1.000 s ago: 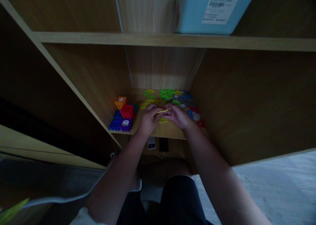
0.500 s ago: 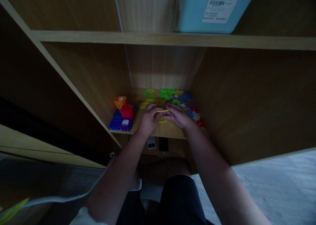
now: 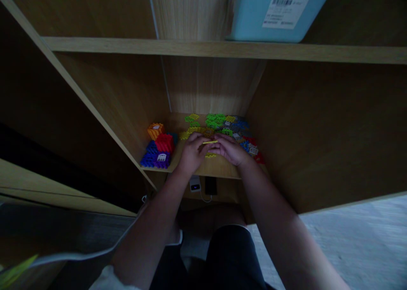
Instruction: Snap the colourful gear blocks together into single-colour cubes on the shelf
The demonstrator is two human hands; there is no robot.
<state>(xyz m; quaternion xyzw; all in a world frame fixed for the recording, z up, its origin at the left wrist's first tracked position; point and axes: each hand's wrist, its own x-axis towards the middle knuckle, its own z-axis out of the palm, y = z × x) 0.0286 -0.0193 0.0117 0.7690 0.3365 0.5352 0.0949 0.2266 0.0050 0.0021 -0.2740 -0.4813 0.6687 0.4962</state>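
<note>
Both my hands reach into a low wooden shelf compartment (image 3: 219,168). My left hand (image 3: 190,152) and my right hand (image 3: 230,149) meet in the middle, fingers pinched on a flat yellow plastic building piece (image 3: 210,142) held between them. A second yellow piece (image 3: 210,155) shows just below it, between the hands. Behind the hands lies a spread of loose pieces, green and yellow (image 3: 213,121) at the back, blue and red (image 3: 246,142) to the right.
Assembled cubes stand at the shelf's left: orange (image 3: 155,130), red (image 3: 164,143), blue and purple (image 3: 156,159). A light blue labelled bin (image 3: 273,10) sits on the shelf above. A small white device (image 3: 194,184) and a dark phone (image 3: 210,185) lie under the shelf. My knees are below.
</note>
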